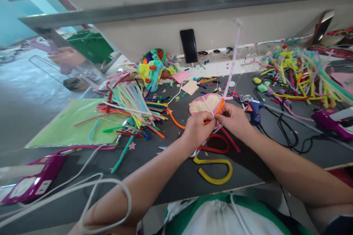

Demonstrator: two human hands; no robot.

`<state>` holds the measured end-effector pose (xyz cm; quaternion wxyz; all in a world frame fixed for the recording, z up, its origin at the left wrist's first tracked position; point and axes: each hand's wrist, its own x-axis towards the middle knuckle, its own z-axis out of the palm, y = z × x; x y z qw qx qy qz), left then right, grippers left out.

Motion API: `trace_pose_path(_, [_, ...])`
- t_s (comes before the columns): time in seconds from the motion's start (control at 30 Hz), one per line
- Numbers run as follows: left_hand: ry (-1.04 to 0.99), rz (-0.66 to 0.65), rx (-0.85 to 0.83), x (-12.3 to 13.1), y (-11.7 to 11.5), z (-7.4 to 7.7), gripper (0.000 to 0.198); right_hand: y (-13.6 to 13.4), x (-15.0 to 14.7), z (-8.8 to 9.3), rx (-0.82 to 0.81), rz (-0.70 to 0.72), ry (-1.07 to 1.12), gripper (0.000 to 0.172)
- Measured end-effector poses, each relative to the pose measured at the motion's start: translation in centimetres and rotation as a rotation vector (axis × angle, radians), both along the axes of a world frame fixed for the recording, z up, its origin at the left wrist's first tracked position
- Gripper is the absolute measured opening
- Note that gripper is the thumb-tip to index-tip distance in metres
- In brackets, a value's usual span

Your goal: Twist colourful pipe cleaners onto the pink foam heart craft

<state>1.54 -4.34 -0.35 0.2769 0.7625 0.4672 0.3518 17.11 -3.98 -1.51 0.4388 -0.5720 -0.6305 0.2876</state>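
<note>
Close together over the dark table, my left hand and my right hand are both closed in a pinch. Their fingertips meet on a pale pink pipe cleaner, which crosses a round, pink-rimmed piece with a cream middle. An orange pipe cleaner lies over the right side of that piece. Beyond my right hand a long lilac pipe cleaner stands up. Just below the hands are scissors with a red handle and a yellow handle, their blades partly hidden.
Pipe cleaner bundles lie left and right. A blue glue gun with black cables is right of my hands. A phone leans against the back panel. At left are a green sheet and another person's hand.
</note>
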Motion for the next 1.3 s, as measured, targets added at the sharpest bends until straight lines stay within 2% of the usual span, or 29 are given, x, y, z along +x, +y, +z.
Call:
trace_pose_path(0.1, [-0.039,-0.013,-0.065,0.0,-0.1,0.2,0.015,0.2,0.5,-0.2,-0.037,0.056,0.084,0.015])
trace_pose_path(0.23, [0.137,0.035,0.113,0.3,-0.5,0.1,0.011,0.2,0.6,-0.3,-0.057,0.038,0.134,0.014])
trace_pose_path(0.33, [0.162,0.047,0.107,0.5,-0.6,0.1,0.012,0.1,0.3,-0.2,-0.048,0.016,0.139,0.015])
trace_pose_path(0.43, [-0.033,0.026,-0.083,0.5,-0.4,0.7,0.015,0.0,0.4,0.3,-0.076,0.071,0.222,0.017])
trace_pose_path(0.53, [-0.265,-0.011,-0.286,0.1,0.0,1.6,0.012,-0.1,0.9,1.1,-0.154,0.229,0.417,0.018])
trace_pose_path(0.7, [-0.628,-0.162,-0.650,-0.7,0.4,2.5,0.023,-0.5,1.4,2.0,-0.160,0.429,0.729,0.022])
trace_pose_path(0.8, [-0.735,-0.214,-0.819,-0.6,0.3,2.6,0.027,-0.8,1.0,2.1,-0.210,0.532,0.840,0.026])
trace_pose_path(0.9, [-0.758,-0.222,-0.887,-0.3,-0.1,2.5,0.026,-1.0,0.6,2.0,-0.282,0.603,0.923,0.027])
trace_pose_path(1.03, [-0.719,-0.189,-0.903,-0.1,-0.2,2.4,0.028,-0.9,0.7,1.7,-0.199,0.524,0.830,0.020])
trace_pose_path(1.13, [-0.720,-0.176,-0.862,0.0,-0.1,2.1,0.029,-0.7,0.9,1.8,-0.044,0.392,0.570,0.018])
trace_pose_path(1.23, [-0.661,-0.116,-0.746,0.2,0.0,1.4,0.022,-0.7,0.6,1.8,0.158,0.232,0.249,0.021])
trace_pose_path(1.3, [-0.539,-0.041,-0.592,0.4,-0.1,1.0,0.015,-0.7,0.3,1.7,0.249,0.154,0.101,0.023])
